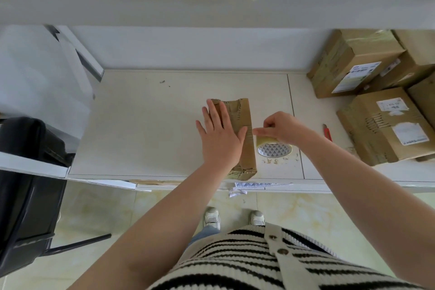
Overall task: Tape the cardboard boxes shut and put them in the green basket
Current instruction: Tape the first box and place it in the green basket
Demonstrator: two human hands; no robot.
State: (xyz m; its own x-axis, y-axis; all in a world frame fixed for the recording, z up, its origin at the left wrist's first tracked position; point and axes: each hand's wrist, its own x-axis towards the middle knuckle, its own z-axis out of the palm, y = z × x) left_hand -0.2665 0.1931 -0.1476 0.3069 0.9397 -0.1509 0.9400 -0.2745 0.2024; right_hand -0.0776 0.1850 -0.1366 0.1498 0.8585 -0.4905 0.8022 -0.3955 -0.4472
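head view, looking down at a pale cream surface [146,125] that fills the middle of the frame. a long, narrow brown cardboard box [240,125], creased and already partly taped, lies just right of centre, reaching to the surface's near edge. the left hand [220,134] lies flat on the box with its fingers straight and spread, pressing it down; its grip is wide and holds nothing. just right of the box, the right hand [280,128] curls over a roll of clear yellowish packing tape [273,147] that rests on the surface, the fingertips pinching the tape's loose end [257,131] near the box's right edge. a small red utility knife [327,132] lies further right. a stack of brown cardboard boxes with white shipping labels [376,101] fills the right edge of the frame. a black chair [26,190] stands at lower left. bare forearms and a black-and-white striped knit top [270,261] fill the bottom of the frame, with pale shoes on a marbled floor.
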